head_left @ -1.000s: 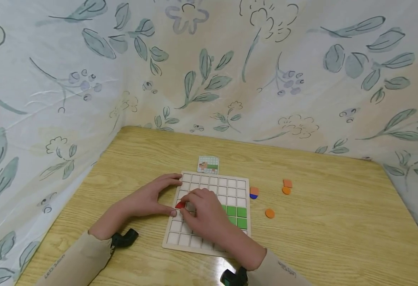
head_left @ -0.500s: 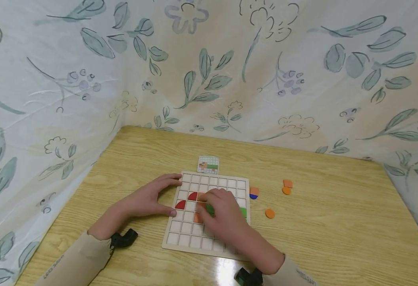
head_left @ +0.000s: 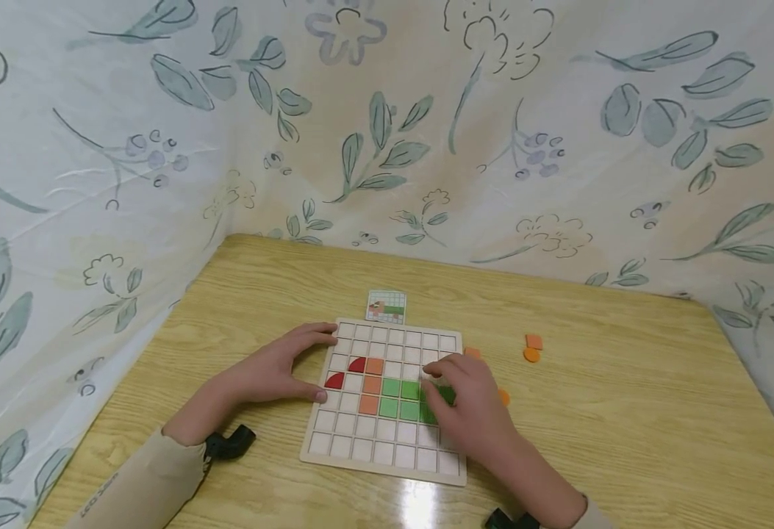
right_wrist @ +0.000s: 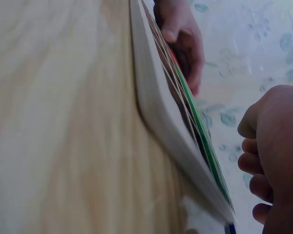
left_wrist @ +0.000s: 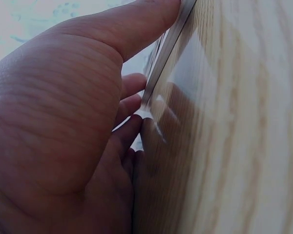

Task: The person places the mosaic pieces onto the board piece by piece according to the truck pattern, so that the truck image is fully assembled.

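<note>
In the head view a wooden grid board lies flat on the table. My left hand rests at its left edge, thumb and fingers spread, with the thumb tip right at the rim. Two red quarter-circle pieces sit in cells near that thumb. Beside them runs a column of orange squares, then two rows of green squares. Over the right end of the green rows hovers my right hand, fingers loosely bent, nothing visible in them. The right wrist view shows those bent fingers above the board's rim.
A small picture card lies behind the board. To the right are an orange square and an orange disc. Another orange square and a second disc are partly covered by my right hand. A patterned cloth hangs behind.
My right hand has moved right across the board, from the red pieces to the right end of the green rows, uncovering red, orange and green pieces. My left hand has stayed put.
</note>
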Available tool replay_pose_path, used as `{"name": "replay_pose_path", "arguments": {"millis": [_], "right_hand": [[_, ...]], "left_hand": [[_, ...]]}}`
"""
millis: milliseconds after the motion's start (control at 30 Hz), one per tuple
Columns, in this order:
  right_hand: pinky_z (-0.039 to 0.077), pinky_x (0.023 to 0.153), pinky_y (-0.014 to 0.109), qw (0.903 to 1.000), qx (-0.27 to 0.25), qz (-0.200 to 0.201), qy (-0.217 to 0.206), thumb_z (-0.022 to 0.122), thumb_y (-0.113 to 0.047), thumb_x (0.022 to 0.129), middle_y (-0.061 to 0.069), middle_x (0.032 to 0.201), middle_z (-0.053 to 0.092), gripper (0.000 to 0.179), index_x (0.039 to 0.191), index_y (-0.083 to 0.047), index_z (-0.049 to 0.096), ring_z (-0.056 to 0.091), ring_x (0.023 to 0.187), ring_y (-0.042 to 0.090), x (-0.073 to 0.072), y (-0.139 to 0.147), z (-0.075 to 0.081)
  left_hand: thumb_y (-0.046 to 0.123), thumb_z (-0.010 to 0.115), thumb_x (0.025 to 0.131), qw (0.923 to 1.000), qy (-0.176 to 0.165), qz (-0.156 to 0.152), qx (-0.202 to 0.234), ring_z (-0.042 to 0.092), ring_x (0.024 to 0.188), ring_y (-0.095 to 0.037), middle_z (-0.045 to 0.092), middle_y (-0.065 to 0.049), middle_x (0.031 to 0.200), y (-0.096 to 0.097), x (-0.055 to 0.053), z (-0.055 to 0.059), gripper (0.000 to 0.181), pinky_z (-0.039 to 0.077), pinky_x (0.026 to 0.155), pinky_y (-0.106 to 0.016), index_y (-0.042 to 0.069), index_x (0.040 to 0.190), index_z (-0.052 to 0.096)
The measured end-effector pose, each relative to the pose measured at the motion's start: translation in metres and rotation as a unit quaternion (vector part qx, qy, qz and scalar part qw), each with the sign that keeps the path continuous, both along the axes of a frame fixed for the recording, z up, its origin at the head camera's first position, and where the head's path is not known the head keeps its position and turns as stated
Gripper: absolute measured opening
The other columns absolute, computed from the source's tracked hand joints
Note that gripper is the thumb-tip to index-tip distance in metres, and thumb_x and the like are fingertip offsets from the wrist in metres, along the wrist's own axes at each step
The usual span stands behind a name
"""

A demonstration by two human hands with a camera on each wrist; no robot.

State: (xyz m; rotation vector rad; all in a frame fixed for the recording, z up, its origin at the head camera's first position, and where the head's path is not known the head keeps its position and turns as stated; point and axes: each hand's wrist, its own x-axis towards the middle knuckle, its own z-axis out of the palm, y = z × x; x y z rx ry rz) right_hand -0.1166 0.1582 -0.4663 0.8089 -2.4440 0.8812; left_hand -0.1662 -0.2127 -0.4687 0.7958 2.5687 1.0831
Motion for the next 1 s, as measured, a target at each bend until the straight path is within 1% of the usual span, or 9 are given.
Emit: {"name": "replay_pose_path", "arguments": {"millis": [67, 133, 267, 333, 433, 667, 900, 1000], "right_hand": [[0.053, 0.085, 0.047, 0.9998, -0.003, -0.008, 0.016, 0.083, -0.006, 0.091, 0.000, 0.099, 0.074, 0.013, 0.103, -0.006, 0.080, 0.067, 0.093, 0.019, -0.002, 0.011, 0.000], [0.052, 0.085, 0.048, 0.9996, 0.001, -0.024, 0.016, 0.083, -0.007, 0.092, 0.001, 0.099, 0.074, 0.013, 0.104, -0.005, 0.080, 0.067, 0.093, 0.021, -0.004, 0.022, 0.000], [0.052, 0.086, 0.049, 0.9981, 0.009, -0.062, 0.002, 0.084, -0.007, 0.092, 0.005, 0.100, 0.076, 0.015, 0.105, -0.001, 0.080, 0.068, 0.094, 0.025, -0.009, 0.041, 0.000], [0.053, 0.084, 0.049, 0.9973, 0.012, -0.072, 0.006, 0.084, -0.005, 0.092, 0.007, 0.099, 0.077, 0.015, 0.105, 0.000, 0.080, 0.069, 0.093, 0.026, -0.012, 0.049, 0.000], [0.055, 0.081, 0.048, 0.9971, 0.016, -0.073, 0.017, 0.083, -0.002, 0.090, 0.008, 0.097, 0.078, 0.015, 0.104, 0.001, 0.081, 0.070, 0.089, 0.027, -0.016, 0.057, -0.002], [0.053, 0.070, 0.039, 0.9975, 0.037, -0.058, 0.015, 0.087, -0.002, 0.088, 0.001, 0.091, 0.074, 0.012, 0.100, -0.003, 0.084, 0.064, 0.080, 0.017, -0.020, 0.061, -0.010], [0.049, 0.069, 0.036, 0.9970, 0.042, -0.065, 0.007, 0.089, -0.004, 0.087, 0.000, 0.089, 0.072, 0.012, 0.098, -0.006, 0.084, 0.055, 0.075, 0.013, -0.022, 0.061, -0.013], [0.049, 0.070, 0.037, 0.9966, 0.042, -0.071, -0.001, 0.090, -0.006, 0.088, 0.000, 0.089, 0.072, 0.011, 0.096, -0.007, 0.084, 0.057, 0.076, 0.014, -0.022, 0.061, -0.013]], "left_hand": [[0.062, 0.093, 0.081, 1.0000, 0.001, 0.000, 0.000, 0.026, 0.163, -0.020, 0.032, 0.013, 0.175, 0.000, 0.000, 0.000, 0.093, 0.029, 0.127, -0.057, 0.027, 0.158, 0.055], [0.062, 0.093, 0.081, 1.0000, 0.000, 0.000, 0.000, 0.026, 0.163, -0.020, 0.031, 0.013, 0.175, 0.000, 0.000, 0.000, 0.093, 0.029, 0.127, -0.057, 0.027, 0.159, 0.055], [0.062, 0.093, 0.082, 1.0000, -0.001, 0.000, 0.000, 0.025, 0.163, -0.020, 0.031, 0.013, 0.175, 0.001, 0.000, 0.000, 0.092, 0.028, 0.127, -0.057, 0.028, 0.159, 0.054], [0.062, 0.093, 0.082, 1.0000, -0.001, 0.000, -0.001, 0.025, 0.163, -0.020, 0.031, 0.013, 0.175, 0.001, -0.001, 0.000, 0.092, 0.028, 0.127, -0.057, 0.028, 0.159, 0.054], [0.062, 0.093, 0.081, 1.0000, -0.002, 0.002, -0.001, 0.026, 0.163, -0.020, 0.031, 0.014, 0.175, 0.001, 0.000, 0.000, 0.093, 0.029, 0.127, -0.057, 0.028, 0.159, 0.054], [0.061, 0.093, 0.082, 1.0000, -0.006, 0.005, -0.002, 0.026, 0.163, -0.020, 0.031, 0.013, 0.175, 0.001, 0.001, 0.002, 0.093, 0.029, 0.127, -0.057, 0.027, 0.159, 0.054], [0.061, 0.093, 0.082, 1.0000, -0.006, 0.007, -0.003, 0.025, 0.163, -0.020, 0.031, 0.012, 0.176, 0.002, 0.002, 0.004, 0.093, 0.029, 0.127, -0.057, 0.027, 0.160, 0.054], [0.061, 0.093, 0.082, 0.9999, -0.007, 0.007, -0.003, 0.026, 0.163, -0.020, 0.031, 0.013, 0.176, 0.002, 0.002, 0.005, 0.093, 0.029, 0.127, -0.057, 0.027, 0.159, 0.054]]}}
